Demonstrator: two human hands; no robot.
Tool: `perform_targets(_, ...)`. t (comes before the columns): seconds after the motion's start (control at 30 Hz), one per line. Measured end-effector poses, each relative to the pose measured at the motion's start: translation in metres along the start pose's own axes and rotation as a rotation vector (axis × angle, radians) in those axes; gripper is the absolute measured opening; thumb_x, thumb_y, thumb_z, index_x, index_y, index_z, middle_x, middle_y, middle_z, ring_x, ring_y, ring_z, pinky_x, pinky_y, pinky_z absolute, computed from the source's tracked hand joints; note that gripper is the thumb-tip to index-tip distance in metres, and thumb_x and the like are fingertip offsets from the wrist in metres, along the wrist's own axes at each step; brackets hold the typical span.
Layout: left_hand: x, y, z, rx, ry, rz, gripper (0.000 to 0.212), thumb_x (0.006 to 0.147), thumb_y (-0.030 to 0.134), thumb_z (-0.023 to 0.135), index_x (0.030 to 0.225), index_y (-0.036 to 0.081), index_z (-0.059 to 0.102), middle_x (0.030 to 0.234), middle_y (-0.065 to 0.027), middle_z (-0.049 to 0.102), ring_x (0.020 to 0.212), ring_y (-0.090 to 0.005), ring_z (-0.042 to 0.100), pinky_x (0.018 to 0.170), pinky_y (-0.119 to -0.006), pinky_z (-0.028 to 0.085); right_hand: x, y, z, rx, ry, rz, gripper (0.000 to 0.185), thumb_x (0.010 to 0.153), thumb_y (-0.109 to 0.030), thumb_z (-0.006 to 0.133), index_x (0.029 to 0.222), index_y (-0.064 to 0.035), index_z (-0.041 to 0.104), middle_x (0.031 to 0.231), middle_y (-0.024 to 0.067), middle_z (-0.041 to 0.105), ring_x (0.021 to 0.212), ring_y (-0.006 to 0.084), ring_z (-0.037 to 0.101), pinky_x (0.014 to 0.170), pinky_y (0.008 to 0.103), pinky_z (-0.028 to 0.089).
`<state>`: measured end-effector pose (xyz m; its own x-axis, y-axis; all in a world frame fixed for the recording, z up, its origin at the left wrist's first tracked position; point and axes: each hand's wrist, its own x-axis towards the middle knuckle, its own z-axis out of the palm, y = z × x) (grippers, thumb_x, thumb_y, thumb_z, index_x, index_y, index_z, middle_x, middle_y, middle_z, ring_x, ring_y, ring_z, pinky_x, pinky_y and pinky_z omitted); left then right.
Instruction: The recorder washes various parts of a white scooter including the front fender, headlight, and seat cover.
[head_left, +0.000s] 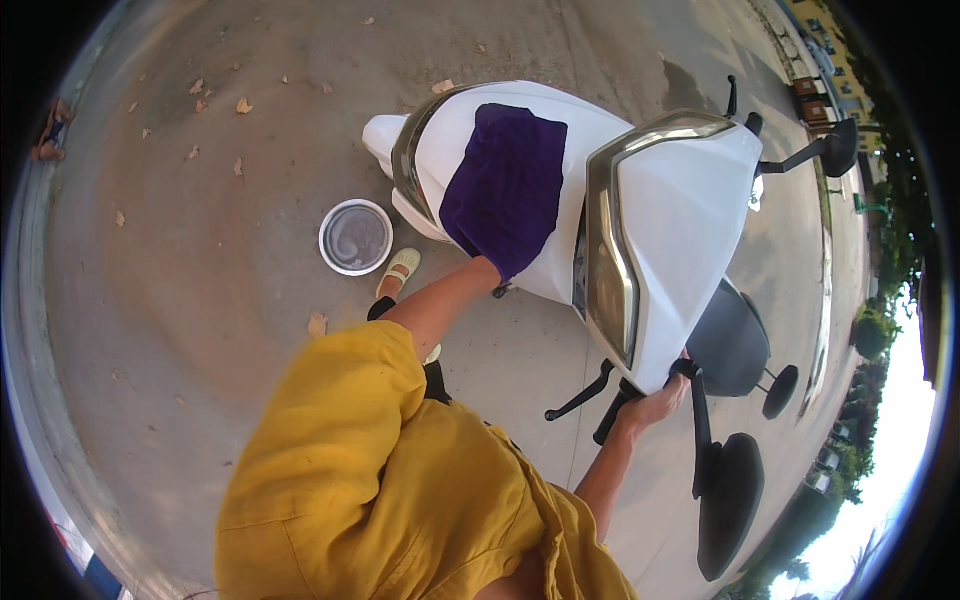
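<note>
A purple cloth (514, 184) lies spread against the white front panel (442, 139) of a motor scooter. My left hand is hidden in the cloth; only the left forearm (457, 289) shows, ending at the cloth's lower edge. The cloth is pressed to the panel and held there. My right hand (656, 409) grips the scooter's handlebar beside the black rubber grip (615, 416), close to the foot of a mirror stem (701, 420). Some of its fingers are out of sight behind the white headlight cowl (679, 202). One brake lever (581, 394) sticks out below the cowl.
A round metal basin (356, 238) with greyish water stands on the concrete near my shoe (405, 262). The black seat (727, 341) lies behind the cowl. Mirrors (731, 506) jut out on both sides. Dry leaves (244, 106) are scattered about. At the far left edge sits a person (52, 135).
</note>
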<state>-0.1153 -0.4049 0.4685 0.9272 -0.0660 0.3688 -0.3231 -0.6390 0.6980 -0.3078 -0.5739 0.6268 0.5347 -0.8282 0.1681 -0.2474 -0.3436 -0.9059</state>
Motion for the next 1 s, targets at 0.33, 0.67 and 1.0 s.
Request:
perform_targets(0.33, 0.057, -0.003, -0.001, 0.024, -0.024, 0.072, 0.039, 0.093, 0.013, 0.05, 0.13, 0.003, 0.052, 0.124, -0.0171, 0.058, 0.103, -0.034, 0.06, 0.092, -0.043, 0.047, -0.002, 0.009, -0.003, 0.014, 0.064, 0.004, 0.046, 0.097, -0.021, 0.033, 0.122, 0.0054, 0.061, 0.12, 0.0147, 0.059, 0.107, 0.0236, 0.059, 0.093, 0.0365, 0.048)
perform_targets(0.67, 0.128, -0.027, -0.013, 0.103, -0.162, 0.06, 0.028, 0.094, 0.013, 0.049, 0.118, 0.002, 0.058, 0.118, -0.016, 0.061, 0.102, -0.0313, 0.06, 0.092, -0.041, 0.047, 0.004, 0.017, 0.0, 0.194, 0.053, 0.052, 0.044, 0.097, -0.018, 0.033, 0.122, 0.0059, 0.061, 0.122, 0.0145, 0.059, 0.107, 0.0238, 0.059, 0.092, 0.0362, 0.048)
perform_targets(1.0, -0.074, 0.005, 0.025, 0.896, -0.571, -0.138, 0.025, 0.096, 0.014, 0.046, 0.11, 0.002, 0.064, 0.113, -0.0156, 0.064, 0.105, -0.0283, 0.061, 0.094, -0.039, 0.047, 0.003, 0.006, -0.001, 0.135, 0.049, -0.01, 0.046, 0.097, -0.021, 0.033, 0.123, 0.0045, 0.061, 0.112, 0.0119, 0.06, 0.101, 0.0213, 0.058, 0.09, 0.0353, 0.046)
